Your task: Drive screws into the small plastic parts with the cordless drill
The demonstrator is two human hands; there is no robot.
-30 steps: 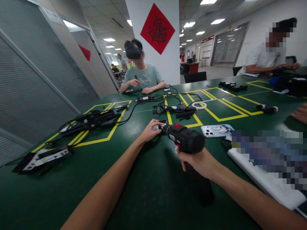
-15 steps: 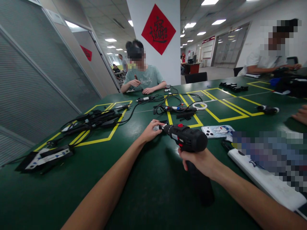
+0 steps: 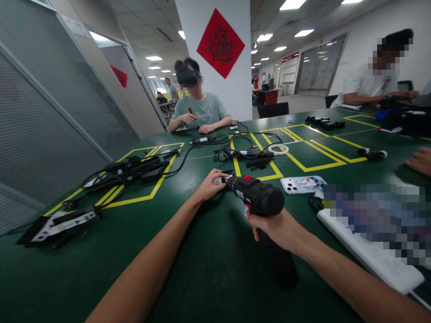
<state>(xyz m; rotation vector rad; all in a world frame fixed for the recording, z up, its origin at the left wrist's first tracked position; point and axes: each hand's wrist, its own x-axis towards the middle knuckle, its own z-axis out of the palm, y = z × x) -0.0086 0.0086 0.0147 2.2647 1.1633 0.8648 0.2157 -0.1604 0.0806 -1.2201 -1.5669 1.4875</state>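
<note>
My right hand (image 3: 269, 226) is wrapped round the grip of a black and red cordless drill (image 3: 257, 195), which points forward and left. The drill's chuck ends close to my left hand (image 3: 211, 185), which wears a ring. My left fingers are closed on a small piece with a pale, shiny face (image 3: 220, 180) near the table top. A dark part (image 3: 229, 172) shows just behind those fingertips. The drill's tip and most of the held piece are hidden by my fingers and the chuck.
On the green table (image 3: 188, 269), black cables (image 3: 134, 172) lie to the left and more tools (image 3: 249, 154) lie ahead. A phone (image 3: 301, 185) and a white power strip (image 3: 367, 251) are at the right. One person (image 3: 202, 107) sits opposite; another (image 3: 363, 87) is at the far right.
The view has shifted slightly. My right hand and the drill sit a little further left in the picture, with the chuck still by my left fingers.
</note>
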